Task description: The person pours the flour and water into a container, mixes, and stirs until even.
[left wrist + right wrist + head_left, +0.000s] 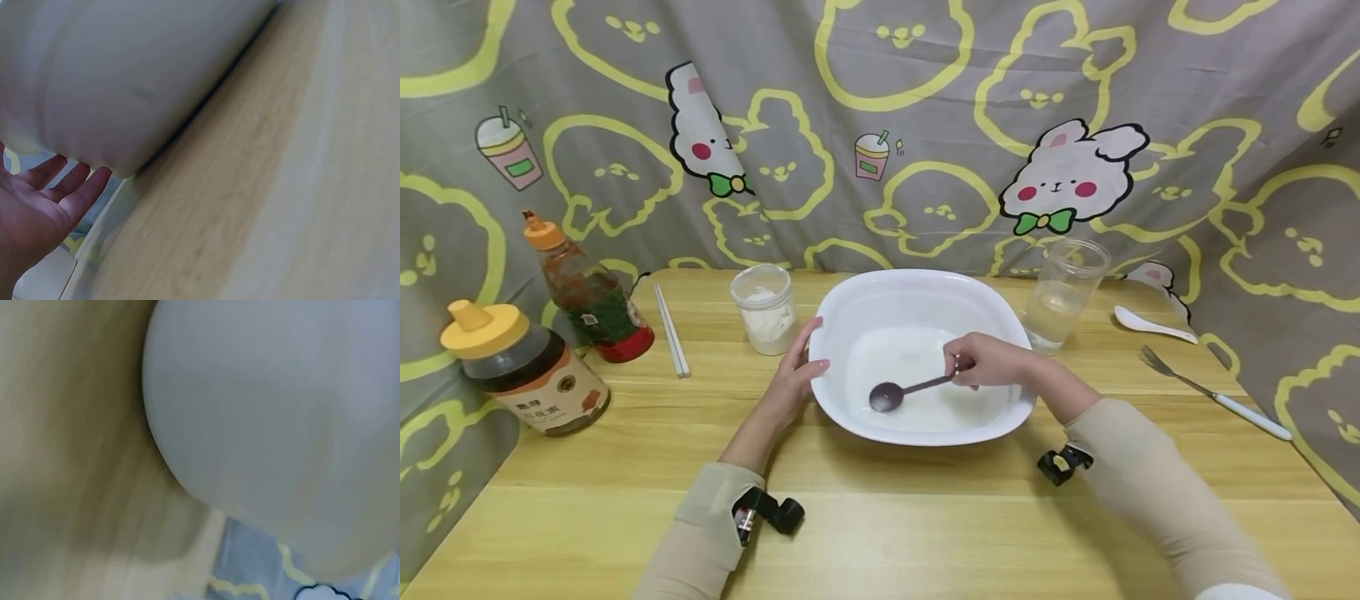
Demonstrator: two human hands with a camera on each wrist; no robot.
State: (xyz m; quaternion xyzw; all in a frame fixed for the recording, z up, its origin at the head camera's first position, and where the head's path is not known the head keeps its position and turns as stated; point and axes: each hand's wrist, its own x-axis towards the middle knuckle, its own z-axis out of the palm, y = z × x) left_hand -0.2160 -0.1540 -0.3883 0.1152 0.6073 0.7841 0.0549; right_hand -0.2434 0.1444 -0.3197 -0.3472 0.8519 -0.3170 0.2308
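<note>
A white basin stands on the wooden table with a whitish, milky layer in its bottom. My left hand steadies its left side, thumb over the rim and the other fingers against the outer wall. From the left wrist, the fingertips touch the basin's wall. Inside the basin, my right hand grips the handle of a dark spoon, whose bowl points left, low in the basin. Only the basin's outer wall fills the right wrist view; that hand is hidden there.
Left of the basin stand a jar of white powder, chopsticks, a red sauce bottle and a honey bottle. On the right are a cup of clear liquid, a white spoon and a fork. A patterned curtain hangs behind.
</note>
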